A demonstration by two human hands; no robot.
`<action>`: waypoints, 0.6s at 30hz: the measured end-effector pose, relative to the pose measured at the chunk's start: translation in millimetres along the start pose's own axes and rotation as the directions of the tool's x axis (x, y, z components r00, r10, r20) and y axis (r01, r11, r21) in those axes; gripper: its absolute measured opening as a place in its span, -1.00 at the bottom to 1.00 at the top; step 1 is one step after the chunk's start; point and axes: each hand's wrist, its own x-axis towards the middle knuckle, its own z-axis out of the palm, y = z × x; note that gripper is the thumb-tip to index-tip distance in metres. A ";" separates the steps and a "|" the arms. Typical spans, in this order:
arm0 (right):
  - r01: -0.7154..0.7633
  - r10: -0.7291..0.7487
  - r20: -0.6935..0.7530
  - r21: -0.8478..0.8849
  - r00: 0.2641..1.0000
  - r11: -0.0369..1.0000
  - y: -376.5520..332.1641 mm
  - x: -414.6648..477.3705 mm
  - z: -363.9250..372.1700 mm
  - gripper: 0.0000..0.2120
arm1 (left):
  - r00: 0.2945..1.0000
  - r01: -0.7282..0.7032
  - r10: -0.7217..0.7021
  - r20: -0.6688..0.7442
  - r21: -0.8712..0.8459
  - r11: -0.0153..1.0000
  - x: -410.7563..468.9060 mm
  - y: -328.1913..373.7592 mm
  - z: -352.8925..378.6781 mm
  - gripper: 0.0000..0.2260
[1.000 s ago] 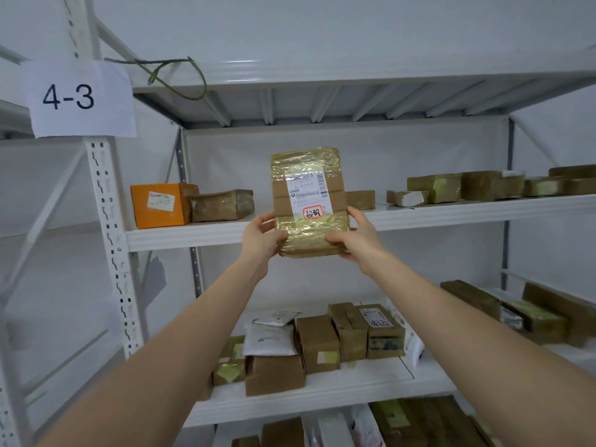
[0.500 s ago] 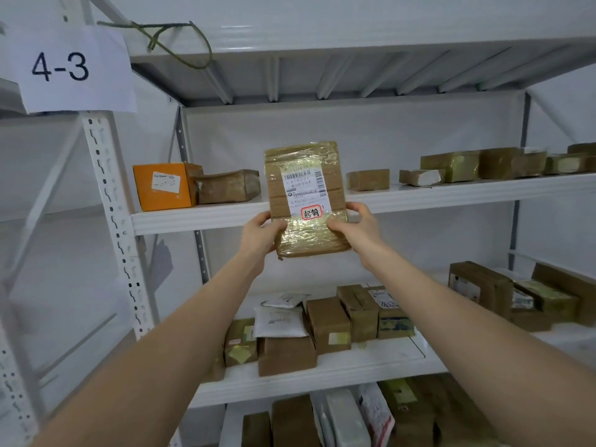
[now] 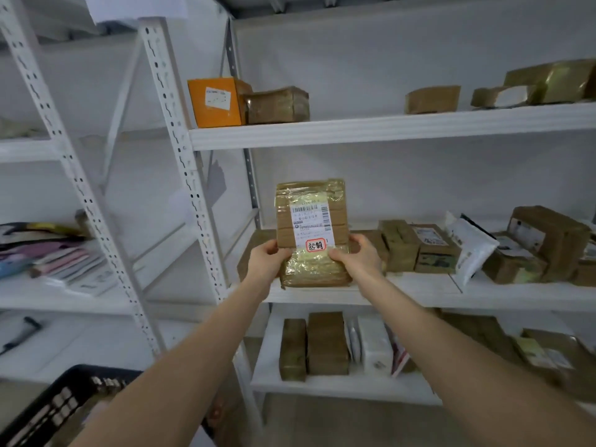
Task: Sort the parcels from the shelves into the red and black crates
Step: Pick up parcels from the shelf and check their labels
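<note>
I hold a flat brown parcel (image 3: 312, 232) wrapped in shiny tape upright in front of the middle shelf. Its white shipping label with a red-bordered sticker faces me. My left hand (image 3: 267, 261) grips its lower left edge and my right hand (image 3: 359, 258) its lower right edge, thumbs on the front. A black crate (image 3: 48, 411) shows at the bottom left, partly behind my left forearm. No red crate is in view.
White metal shelving (image 3: 387, 129) fills the view. An orange box (image 3: 215, 102) and brown parcels sit on the upper shelf, several cardboard parcels (image 3: 419, 248) on the middle shelf, more on the lower shelf (image 3: 325, 345). Flat packets (image 3: 48, 253) lie on the left rack.
The parcel and both hands have dropped from the upper shelf level to the middle shelf level. My view has tilted down, bringing the black crate into sight.
</note>
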 end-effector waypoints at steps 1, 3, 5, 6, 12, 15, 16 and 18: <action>-0.020 0.020 0.027 -0.002 0.999 1.000 10.9 -5.0 7.6 -0.43 | 1.000 0.020 -0.020 -0.011 0.010 1.000 -5.2 -13.3 -5.5 -0.79; -0.073 0.075 0.079 -0.024 0.994 0.997 31.7 -14.6 22.9 -0.44 | 0.997 0.077 -0.076 -0.021 0.027 0.997 -14.1 -40.3 -17.4 -0.80; -0.126 0.132 0.121 -0.054 0.984 0.991 50.9 -23.9 39.7 -0.46 | 0.991 0.133 -0.131 -0.032 0.065 0.989 -19.7 -68.1 -32.4 -0.79; -0.150 0.158 0.139 -0.066 0.978 0.987 60.0 -28.2 48.7 -0.47 | 0.987 0.161 -0.158 -0.036 0.085 0.983 -21.4 -81.8 -40.8 -0.76; -0.235 0.279 0.237 -0.200 0.931 0.951 105.1 -45.9 115.0 -0.50 | 0.952 0.303 -0.296 -0.081 0.097 0.948 -33.7 -146.7 -98.5 -0.73; -0.229 0.306 0.296 -0.267 0.905 0.936 117.2 -53.7 155.4 -0.49 | 0.934 0.348 -0.335 -0.125 0.097 0.932 -38.7 -172.7 -134.2 -0.75; -0.225 0.310 0.313 -0.279 0.898 0.933 119.4 -56.1 170.1 -0.52 | 0.925 0.365 -0.352 -0.142 0.082 0.927 -39.4 -181.5 -146.9 -0.74; -0.217 0.320 0.352 -0.302 0.880 0.928 123.6 -61.6 200.2 -0.55 | 0.906 0.398 -0.380 -0.184 0.066 0.915 -40.2 -200.0 -173.3 -0.72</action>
